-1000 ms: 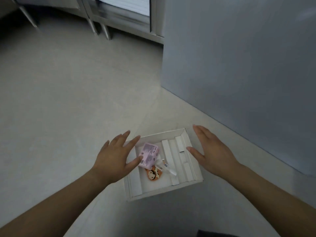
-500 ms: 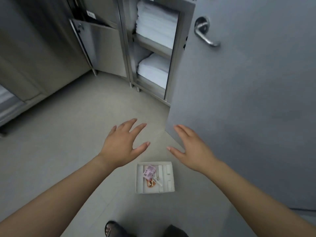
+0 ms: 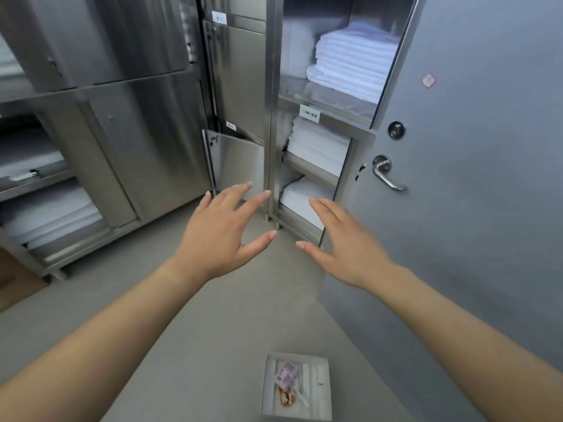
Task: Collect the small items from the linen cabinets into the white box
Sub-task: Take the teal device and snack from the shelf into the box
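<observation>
1. Where the grey floor (image 3: 231, 345) runs back to the far wall, steel cabinets (image 3: 137, 132) stand in a row on short legs.
2. To the right, a grey door (image 3: 487, 208) stands beside the cabinets. It carries a lever handle (image 3: 387, 175), a round lock (image 3: 396, 130) above the handle, and a small red-edged sticker (image 3: 428, 80) higher up.
3. A piece of brown cardboard (image 3: 15, 284) lies on the floor at the far left.
4. The tall cabinet (image 3: 271, 117) next to the door has three open shelves. Each shelf holds a stack of folded white linen: top stack (image 3: 353, 65), middle stack (image 3: 320, 144), bottom stack (image 3: 300, 199). A white label (image 3: 310, 113) is fixed to the frame between the top and middle shelves.
5. Left of the tall cabinet, a small steel flap (image 3: 237, 166) hangs ajar at the bottom.
6. The low cabinet at the left also holds folded white linen (image 3: 48, 217).
7. The white box (image 3: 324, 400) sits on the floor at the lower edge of the view, well apart from both hands. It contains a pink packet (image 3: 286, 374), an orange cartoon figure (image 3: 286, 399) and a slim white item (image 3: 301, 397) beside the figure.
8. Left hand (image 3: 219, 239): released, fingers spread and straight, palm down, grasping nothing.
9. Right hand (image 3: 347, 245): released, fingers straight and together, thumb out, grasping nothing.
10. Both hands are extended in front of the tall cabinet, thumbs pointing at each other and apart.
</observation>
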A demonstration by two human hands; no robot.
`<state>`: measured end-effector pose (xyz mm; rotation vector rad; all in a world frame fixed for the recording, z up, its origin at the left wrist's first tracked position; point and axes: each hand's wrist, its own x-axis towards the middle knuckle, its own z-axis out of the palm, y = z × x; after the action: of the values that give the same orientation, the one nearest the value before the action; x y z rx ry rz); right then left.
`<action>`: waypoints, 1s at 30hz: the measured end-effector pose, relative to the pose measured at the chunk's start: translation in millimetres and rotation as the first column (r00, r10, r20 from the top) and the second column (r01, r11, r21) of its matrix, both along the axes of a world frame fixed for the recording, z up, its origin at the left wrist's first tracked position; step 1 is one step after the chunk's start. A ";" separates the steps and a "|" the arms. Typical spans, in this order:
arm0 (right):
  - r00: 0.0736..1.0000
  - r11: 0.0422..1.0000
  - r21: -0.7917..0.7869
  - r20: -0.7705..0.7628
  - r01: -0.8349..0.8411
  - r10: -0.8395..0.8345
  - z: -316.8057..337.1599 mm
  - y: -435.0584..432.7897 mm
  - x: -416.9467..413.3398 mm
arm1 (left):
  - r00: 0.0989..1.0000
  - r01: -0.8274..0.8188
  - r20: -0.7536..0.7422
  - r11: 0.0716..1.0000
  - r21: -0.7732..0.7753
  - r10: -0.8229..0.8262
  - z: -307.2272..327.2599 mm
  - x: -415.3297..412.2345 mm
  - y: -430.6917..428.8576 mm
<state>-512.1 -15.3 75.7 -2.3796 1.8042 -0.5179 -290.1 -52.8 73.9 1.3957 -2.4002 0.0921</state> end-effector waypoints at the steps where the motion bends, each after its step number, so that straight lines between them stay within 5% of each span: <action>1: 1.000 1.000 -0.010 -0.007 -0.009 0.009 7.0 -3.8 10.1 | 1.000 -0.016 -0.004 1.000 -0.007 0.016 6.3 12.1 0.2; 13: 0.964 0.955 -0.133 -0.015 -0.266 0.266 46.7 -59.6 195.0 | 0.951 -0.306 0.029 0.949 -0.078 0.309 51.0 205.4 7.8; 30: 0.758 0.753 -0.100 -0.010 -0.650 0.652 28.5 -172.6 420.3 | 0.695 -0.715 0.106 0.699 -0.005 0.711 24.2 414.4 0.6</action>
<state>-91.8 -187.9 104.2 -2.8136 0.8218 -0.5370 124.3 -52.1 98.1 2.3190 -1.7721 0.3220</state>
